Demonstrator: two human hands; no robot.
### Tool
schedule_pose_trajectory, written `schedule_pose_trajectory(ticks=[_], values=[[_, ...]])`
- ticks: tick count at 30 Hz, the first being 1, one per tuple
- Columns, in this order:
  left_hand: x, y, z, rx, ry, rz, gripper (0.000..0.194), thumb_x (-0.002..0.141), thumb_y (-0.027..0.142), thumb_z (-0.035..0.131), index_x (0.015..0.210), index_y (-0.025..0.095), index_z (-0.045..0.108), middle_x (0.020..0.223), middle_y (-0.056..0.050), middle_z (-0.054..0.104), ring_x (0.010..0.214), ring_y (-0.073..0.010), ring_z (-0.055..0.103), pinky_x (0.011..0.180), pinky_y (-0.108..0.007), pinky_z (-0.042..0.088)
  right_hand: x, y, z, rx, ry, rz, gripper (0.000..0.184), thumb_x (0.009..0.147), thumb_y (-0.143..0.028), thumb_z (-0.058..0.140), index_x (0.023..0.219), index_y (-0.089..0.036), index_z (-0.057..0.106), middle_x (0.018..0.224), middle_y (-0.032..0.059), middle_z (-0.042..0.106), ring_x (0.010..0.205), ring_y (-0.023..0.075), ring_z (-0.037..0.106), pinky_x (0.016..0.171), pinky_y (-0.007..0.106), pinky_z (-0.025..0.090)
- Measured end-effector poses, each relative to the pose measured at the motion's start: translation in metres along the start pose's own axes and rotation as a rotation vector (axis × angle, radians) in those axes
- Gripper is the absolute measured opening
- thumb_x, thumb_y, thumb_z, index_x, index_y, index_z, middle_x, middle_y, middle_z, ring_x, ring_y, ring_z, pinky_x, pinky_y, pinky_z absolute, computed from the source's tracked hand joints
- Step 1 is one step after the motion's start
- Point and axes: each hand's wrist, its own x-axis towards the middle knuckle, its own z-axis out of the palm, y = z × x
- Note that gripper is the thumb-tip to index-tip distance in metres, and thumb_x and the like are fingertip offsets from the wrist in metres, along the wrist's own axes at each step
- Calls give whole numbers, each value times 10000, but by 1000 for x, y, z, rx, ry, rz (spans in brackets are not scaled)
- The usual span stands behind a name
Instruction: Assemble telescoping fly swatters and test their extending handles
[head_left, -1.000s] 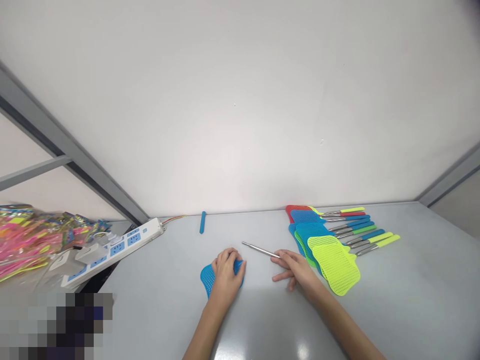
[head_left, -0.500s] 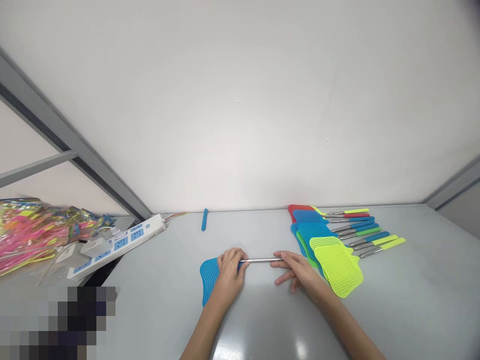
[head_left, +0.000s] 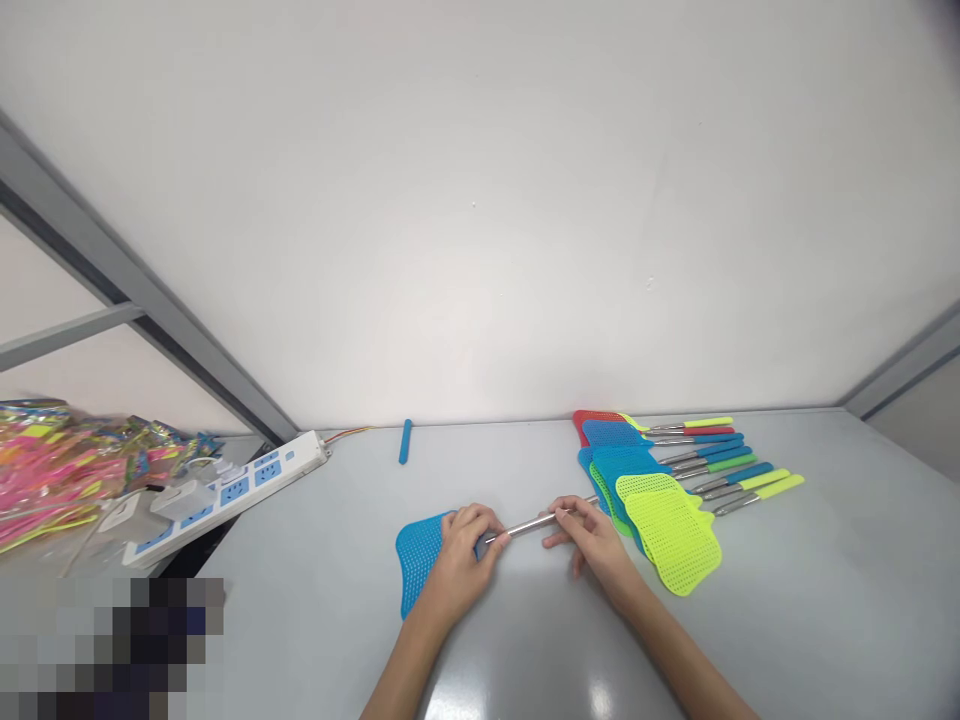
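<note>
Your right hand (head_left: 596, 545) is closed on the steel rod (head_left: 544, 522), with thumb and fingers pinching the shaft. Your left hand (head_left: 457, 565) is clamped over the blue mesh swatter head (head_left: 418, 565), pressing it onto the grey table top (head_left: 825, 610). The hands are apart, bridged by the rod. The rod's near end reaches your left fingers at the neck of the head. Whether it touches or enters the head cannot be confirmed, because your fingers hide that point.

**Handling:** Expect the rod to be light, stiff and smooth, so a polished shaft may slip or turn in a loose pinch. Take hold along the bare shaft, with a firm grip of thumb and fingers. Expect the mesh head to be light and flexible, so it may bend under uneven pressure. Hold it at its solid neck area and keep it flat on the table.

**Layout, using the blue mesh swatter head as reference:**
- To its right: an overlapping stack of red, blue, green and yellow swatter heads (head_left: 667, 525), with a row of steel handles with coloured grips (head_left: 720, 465) beyond.
- Straight ahead, at the far table edge: a blue grip sleeve (head_left: 405, 441).
- To its left: a white power strip (head_left: 232, 495), with a heap of pink and yellow packaged items (head_left: 60, 470) farther out.
</note>
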Motion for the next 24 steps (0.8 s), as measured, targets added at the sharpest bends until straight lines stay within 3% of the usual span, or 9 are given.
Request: schedule_pose_trajectory(ticks=[3, 6, 15, 19, 24], values=[[0, 1, 0, 9, -23, 1, 152, 793, 310, 424, 758, 219, 542, 862, -17, 538, 865, -166, 480, 810, -341, 312, 1, 5, 5, 15, 104, -88, 322, 658, -452, 555, 805, -167, 526, 709, 47, 573, 640, 184, 589, 285, 169, 389], [0, -1, -2, 50, -26, 7, 143, 766, 341, 462, 833, 253, 554, 945, -10, 524, 941, -174, 456, 849, -347, 287, 1, 8, 8, 67, 157, -122, 334, 635, -441, 589, 802, -153, 558, 747, 66, 571, 641, 179, 564, 318, 192, 420], [-4, -31, -11, 268, 37, -115, 571, 621, 446, 584, 1139, 310, 387, 1184, -36, 403, 1123, -228, 331, 900, -410, 195, -1, 6, 6, 301, 81, -46, 236, 630, -332, 639, 788, -157, 643, 883, 73, 566, 798, 184, 539, 574, 265, 493], [-4, -31, -7, 271, 16, -123, 390, 656, 387, 556, 1016, 275, 454, 1174, -34, 406, 1122, -223, 327, 882, -404, 218, -2, 6, 7, 291, 7, -37, 235, 624, -336, 646, 767, -149, 664, 1021, 94, 542, 797, 177, 551, 672, 308, 481], [-4, -24, -8, 247, 10, -110, 172, 706, 283, 477, 875, 247, 472, 1146, -31, 408, 1119, -212, 315, 871, -391, 244, -4, 5, 6, 259, -126, -16, 259, 647, -334, 632, 823, -148, 665, 1047, 108, 553, 849, 191, 560, 785, 341, 438]])
